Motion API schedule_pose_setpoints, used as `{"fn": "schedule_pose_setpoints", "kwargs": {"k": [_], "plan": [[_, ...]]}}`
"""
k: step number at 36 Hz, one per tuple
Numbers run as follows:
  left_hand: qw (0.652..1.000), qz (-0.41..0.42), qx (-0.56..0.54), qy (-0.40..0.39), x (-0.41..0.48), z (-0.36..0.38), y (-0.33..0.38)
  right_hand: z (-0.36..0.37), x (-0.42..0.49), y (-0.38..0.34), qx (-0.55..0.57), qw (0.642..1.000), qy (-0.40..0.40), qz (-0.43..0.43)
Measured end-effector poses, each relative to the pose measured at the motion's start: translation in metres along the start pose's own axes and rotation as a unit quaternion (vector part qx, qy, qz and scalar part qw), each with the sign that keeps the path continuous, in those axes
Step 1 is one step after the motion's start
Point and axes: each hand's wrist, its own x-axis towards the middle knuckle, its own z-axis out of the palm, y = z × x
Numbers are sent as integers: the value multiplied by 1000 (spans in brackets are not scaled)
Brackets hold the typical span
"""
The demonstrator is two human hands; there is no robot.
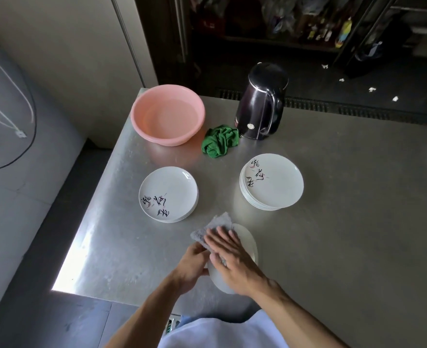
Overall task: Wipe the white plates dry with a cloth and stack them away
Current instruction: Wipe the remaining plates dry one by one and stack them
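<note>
Basin [157, 136], rag [221, 140], kettle [257, 106] at back; left plate stack [168, 194], right plate stack [272, 180] nearer.

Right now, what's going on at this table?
A person is drying a white plate near the front of the steel table. The left hand grips the plate's rim while the right hand presses a grey cloth flat on it. Farther back sit a left stack of plates and a taller right stack. A green cloth, pink basin and kettle sit behind them.
</note>
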Motion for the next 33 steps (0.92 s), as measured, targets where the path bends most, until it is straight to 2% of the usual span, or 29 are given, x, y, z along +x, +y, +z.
{"fn": "schedule_pose_setpoints", "kwargs": {"k": [2,5,7,9,12,14,15,17,19,21,23,25,27,30,32,33], "plan": [[1000,-1,-8,2,1,-3,-1,1,-3,9,-43,998,30,29],[1000,-11,-12,8,2,-3,1,-4,1,25,-87,967,59,233],[1000,-13,-12,9,2,0,2,-9,4,27,-81,946,77,303],[1000,-14,-12,4,2,3,3,-10,3,20,-61,960,83,259],[1000,-3,-2,-14,3,6,1,-5,-8,6,-28,995,24,92],[1000,14,7,-21,4,6,-1,-6,-12,1,-28,1000,2,3],[1000,20,6,-22,4,6,-3,-7,-13,2,-30,999,11,-11],[999,24,-26,-10,5,7,-7,-6,-12,9,-43,997,58,21],[996,15,-82,17,6,10,-11,-7,-6,18,-66,983,101,139],[992,3,-120,47,7,12,-11,-12,1,23,-20,956,97,277],[990,-13,-130,57,8,11,-7,-15,7,23,43,942,115,314],[992,-28,-112,42,10,10,-3,-15,8,14,63,951,122,278],[997,-23,-68,10,10,9,0,-9,5,6,45,978,112,169],[1000,-3,-27,-6,9,6,-1,-4,-1,2,15,999,33,33],[1000,2,-22,1,7,3,-1,-3,-3,11,-26,999,35,26],[1000,0,-22,3,7,1,0,-3,-3,17,-48,996,46,66]]}}
